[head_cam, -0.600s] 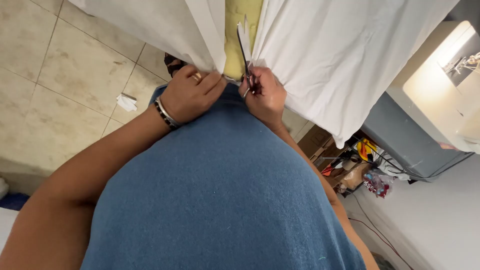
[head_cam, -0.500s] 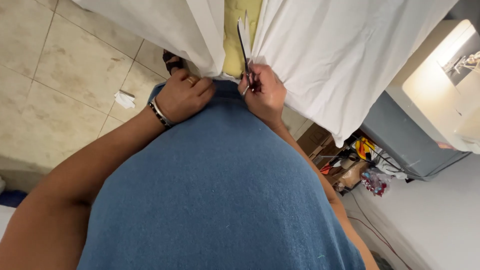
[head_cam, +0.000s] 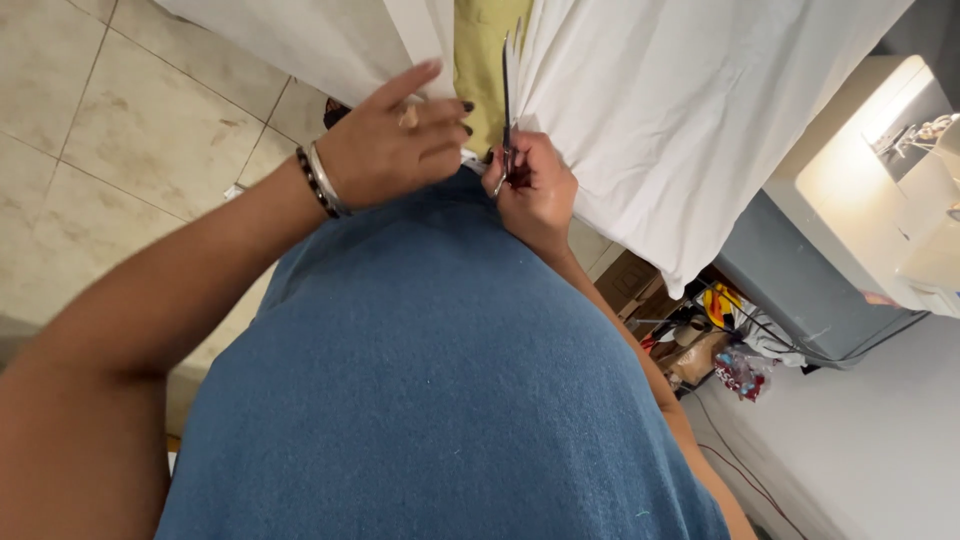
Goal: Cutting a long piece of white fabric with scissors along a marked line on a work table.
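White fabric (head_cam: 690,110) hangs in front of me with a cut running up its middle, and yellow-green cloth (head_cam: 482,60) shows through the gap. My right hand (head_cam: 535,185) grips a pair of scissors (head_cam: 507,95) whose blades point up along the cut edge. My left hand (head_cam: 395,145), with bracelets at the wrist, pinches the left flap of the white fabric (head_cam: 330,40) beside the cut. My blue shirt (head_cam: 440,400) fills the lower part of the view and hides what lies below the hands.
Beige floor tiles (head_cam: 110,130) lie to the left. A sewing machine (head_cam: 880,190) with its lamp lit stands on a white table (head_cam: 860,440) at the right. Below it is a shelf cluttered with small items and cables (head_cam: 715,345).
My left hand has moved up and spread its fingers on the left flap. The scissors have travelled further up the cut in the white fabric.
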